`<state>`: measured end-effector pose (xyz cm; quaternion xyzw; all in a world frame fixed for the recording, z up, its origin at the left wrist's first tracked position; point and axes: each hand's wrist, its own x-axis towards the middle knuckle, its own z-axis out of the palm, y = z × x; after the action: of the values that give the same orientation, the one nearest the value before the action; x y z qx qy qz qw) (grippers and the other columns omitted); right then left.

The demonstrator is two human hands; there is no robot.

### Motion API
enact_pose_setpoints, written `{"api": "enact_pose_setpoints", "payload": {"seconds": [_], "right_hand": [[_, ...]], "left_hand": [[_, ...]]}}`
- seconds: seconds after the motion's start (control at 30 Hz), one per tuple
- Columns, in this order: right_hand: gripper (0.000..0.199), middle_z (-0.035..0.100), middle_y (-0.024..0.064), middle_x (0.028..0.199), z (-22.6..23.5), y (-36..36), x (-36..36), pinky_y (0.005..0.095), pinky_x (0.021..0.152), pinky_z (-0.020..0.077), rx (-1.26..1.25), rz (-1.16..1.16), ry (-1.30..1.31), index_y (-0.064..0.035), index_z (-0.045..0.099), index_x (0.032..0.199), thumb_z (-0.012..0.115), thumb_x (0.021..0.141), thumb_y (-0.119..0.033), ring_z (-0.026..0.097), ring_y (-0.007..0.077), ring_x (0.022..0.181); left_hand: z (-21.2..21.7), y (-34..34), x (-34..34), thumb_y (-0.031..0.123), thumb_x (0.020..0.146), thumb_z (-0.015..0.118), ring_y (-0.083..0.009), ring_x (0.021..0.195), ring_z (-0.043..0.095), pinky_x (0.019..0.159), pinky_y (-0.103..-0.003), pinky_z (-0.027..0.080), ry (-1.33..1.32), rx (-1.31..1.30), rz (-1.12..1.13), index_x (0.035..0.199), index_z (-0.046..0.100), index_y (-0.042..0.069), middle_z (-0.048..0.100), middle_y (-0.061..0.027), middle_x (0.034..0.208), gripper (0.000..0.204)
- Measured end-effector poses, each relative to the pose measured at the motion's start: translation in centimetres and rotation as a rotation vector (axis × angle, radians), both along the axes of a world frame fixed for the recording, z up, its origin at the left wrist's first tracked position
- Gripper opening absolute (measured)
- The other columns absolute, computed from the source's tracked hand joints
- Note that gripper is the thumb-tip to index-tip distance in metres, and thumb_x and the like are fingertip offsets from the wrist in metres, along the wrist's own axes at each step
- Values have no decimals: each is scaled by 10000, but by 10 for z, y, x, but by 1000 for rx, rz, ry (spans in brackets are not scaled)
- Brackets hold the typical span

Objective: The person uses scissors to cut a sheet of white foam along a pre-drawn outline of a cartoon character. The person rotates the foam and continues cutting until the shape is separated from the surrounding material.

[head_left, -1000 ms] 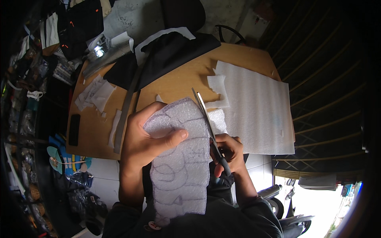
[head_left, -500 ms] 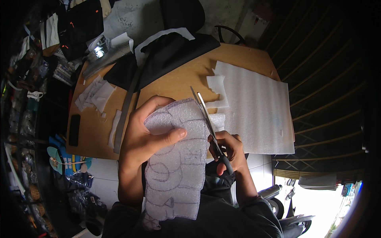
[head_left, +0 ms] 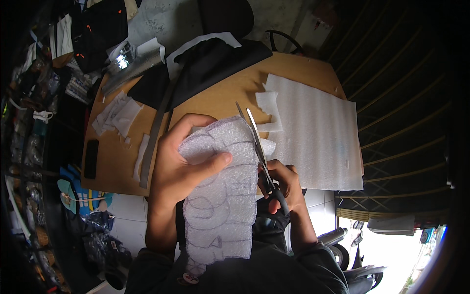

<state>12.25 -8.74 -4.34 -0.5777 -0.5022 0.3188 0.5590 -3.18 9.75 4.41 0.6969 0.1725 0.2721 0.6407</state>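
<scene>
Both our marked white foam piece (head_left: 223, 188) and our black-handled scissors (head_left: 265, 165) have shifted slightly toward twelve o'clock since half a second ago. We grip the foam in our left hand (head_left: 183, 161) at its ten o'clock edge, the thumb across its drawn face and the other fingers mostly hidden behind it. Our right hand (head_left: 285, 187) is curled round the scissors' handles, the blades narrowly parted along the foam's one o'clock edge; we cannot tell whether they bite in. Beyond the foam, on the wooden table (head_left: 215, 103), we have a large white sheet (head_left: 318, 142) between two and three o'clock, black fabric (head_left: 220, 68) at twelve, pale scraps (head_left: 120, 115) at ten and a dark flat rectangle (head_left: 91, 159) at nine
</scene>
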Motion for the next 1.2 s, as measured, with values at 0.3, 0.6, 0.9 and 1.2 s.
{"api": "enact_pose_setpoints", "payload": {"seconds": [0.3,0.6,0.9,1.2], "right_hand": [[801,570,27,669,4,1,-4,233,572,444,5,-36,12,-13,547,1034,833,508,-545,575,103,596],[776,582,21,707,-1,1,-4,207,564,442,53,-49,4,4,548,1051,885,494,-416,568,84,604],[727,566,5,656,0,0,3,202,519,397,35,-49,-42,6,559,1026,880,515,-400,537,63,555],[697,521,31,592,-21,19,11,223,423,362,29,-215,337,20,511,1069,733,684,-517,505,100,462]], "left_hand": [[-1,-2,1,66,698,754,-122,833,602,746,-252,478,-16,30,7,1026,549,-32,629,-84,896,399],[1,-3,2,70,698,754,-119,828,598,749,-249,473,-22,51,10,1013,553,-23,626,-74,885,385],[2,1,2,92,690,762,-120,823,597,744,-255,473,-9,115,6,1010,559,-16,626,-76,892,395],[-57,33,7,147,801,676,-128,930,556,819,-259,434,-149,-233,341,1069,574,14,600,-61,967,317]]}}
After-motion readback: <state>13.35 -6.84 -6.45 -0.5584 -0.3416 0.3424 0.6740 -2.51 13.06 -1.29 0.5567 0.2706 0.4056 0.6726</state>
